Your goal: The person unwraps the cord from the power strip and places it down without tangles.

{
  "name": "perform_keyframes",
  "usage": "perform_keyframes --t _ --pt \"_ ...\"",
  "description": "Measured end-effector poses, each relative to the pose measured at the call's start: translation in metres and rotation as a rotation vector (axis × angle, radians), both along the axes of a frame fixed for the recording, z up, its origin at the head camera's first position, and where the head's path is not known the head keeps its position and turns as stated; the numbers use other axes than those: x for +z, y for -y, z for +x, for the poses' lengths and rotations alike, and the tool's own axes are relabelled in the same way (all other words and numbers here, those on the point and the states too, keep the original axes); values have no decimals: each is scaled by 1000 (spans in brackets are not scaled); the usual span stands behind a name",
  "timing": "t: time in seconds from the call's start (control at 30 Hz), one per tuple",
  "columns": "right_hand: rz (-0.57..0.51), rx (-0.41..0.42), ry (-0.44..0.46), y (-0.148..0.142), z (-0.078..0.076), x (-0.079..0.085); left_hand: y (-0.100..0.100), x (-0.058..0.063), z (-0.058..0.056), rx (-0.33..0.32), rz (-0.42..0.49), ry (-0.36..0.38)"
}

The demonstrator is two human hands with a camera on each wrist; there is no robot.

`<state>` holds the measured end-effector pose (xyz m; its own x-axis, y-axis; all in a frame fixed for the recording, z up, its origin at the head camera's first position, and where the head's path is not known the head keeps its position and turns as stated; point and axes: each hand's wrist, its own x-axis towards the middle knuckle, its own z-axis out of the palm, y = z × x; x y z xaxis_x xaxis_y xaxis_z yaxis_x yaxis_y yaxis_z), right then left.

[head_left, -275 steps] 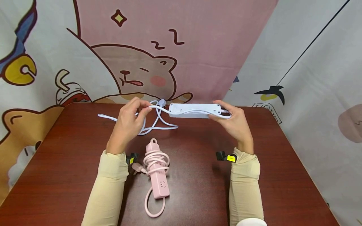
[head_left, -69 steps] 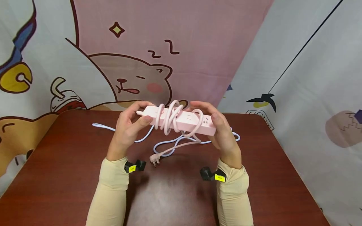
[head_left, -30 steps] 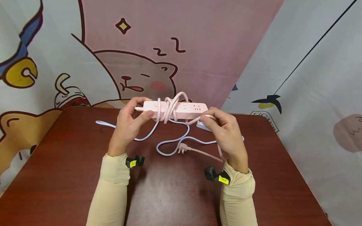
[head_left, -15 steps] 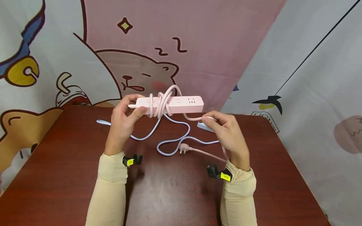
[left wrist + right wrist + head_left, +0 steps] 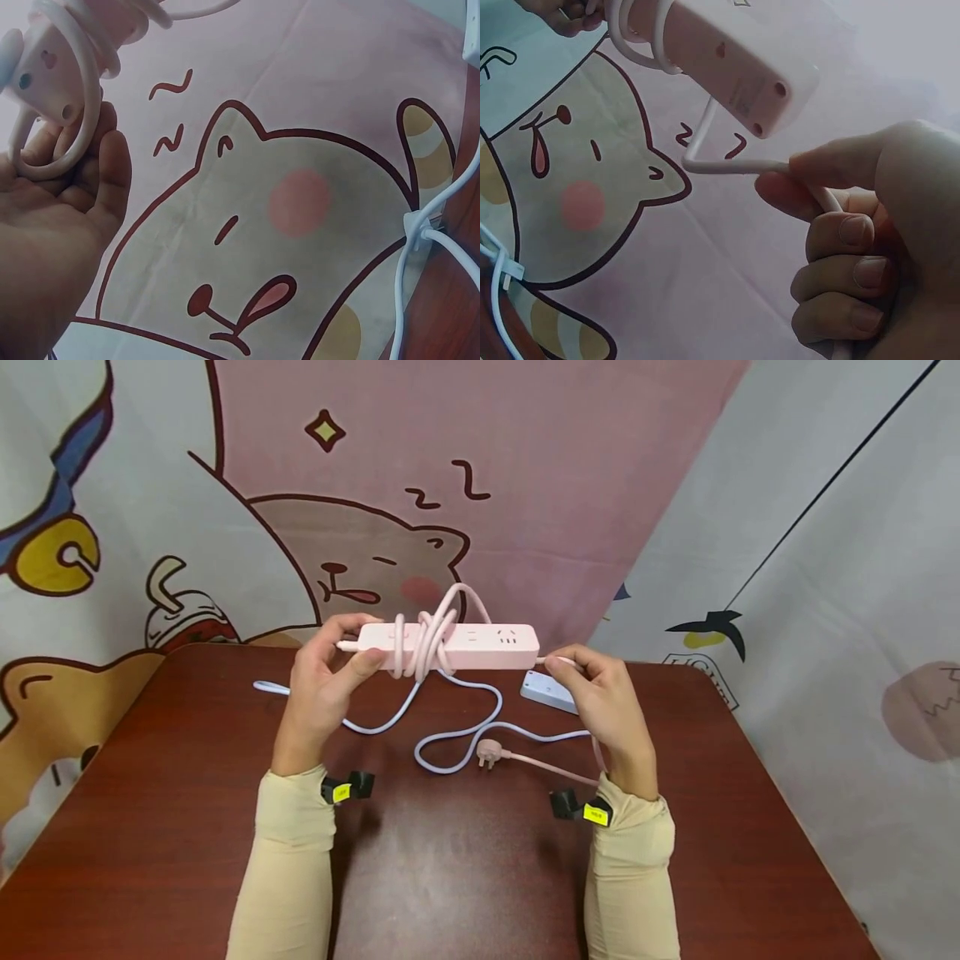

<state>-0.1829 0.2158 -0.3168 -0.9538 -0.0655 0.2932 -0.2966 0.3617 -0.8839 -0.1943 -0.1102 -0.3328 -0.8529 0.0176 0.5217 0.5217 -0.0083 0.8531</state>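
A pink power strip is held up above the table, several turns of its own pink cord wound about its left half. My left hand grips its left end, thumb in front and fingers behind. Off the strip's right end, my right hand pinches the loose part of the cord between thumb and forefinger; in the right wrist view the other fingers curl around the cord too. From there the cord hangs to the pink plug, its prongs pointing down.
On the brown table behind lies a white power strip, partly covered by my right hand. Its white cord snakes across the tabletop. A cartoon-printed curtain hangs along the back edge.
Over the last second the pink power strip and left hand shifted slightly left, and the right hand drew the cord away to the right. Earlier, both hands held the white strip.
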Motion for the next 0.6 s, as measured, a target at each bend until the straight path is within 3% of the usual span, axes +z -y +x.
perform_keyframes --t 0.27,0.6 --pt "-47 -57 -21 1 -5 -3 0 -1 1 -42 -32 26" --pt "-135 -148 -29 3 -4 -3 0 0 2 -45 -136 73"
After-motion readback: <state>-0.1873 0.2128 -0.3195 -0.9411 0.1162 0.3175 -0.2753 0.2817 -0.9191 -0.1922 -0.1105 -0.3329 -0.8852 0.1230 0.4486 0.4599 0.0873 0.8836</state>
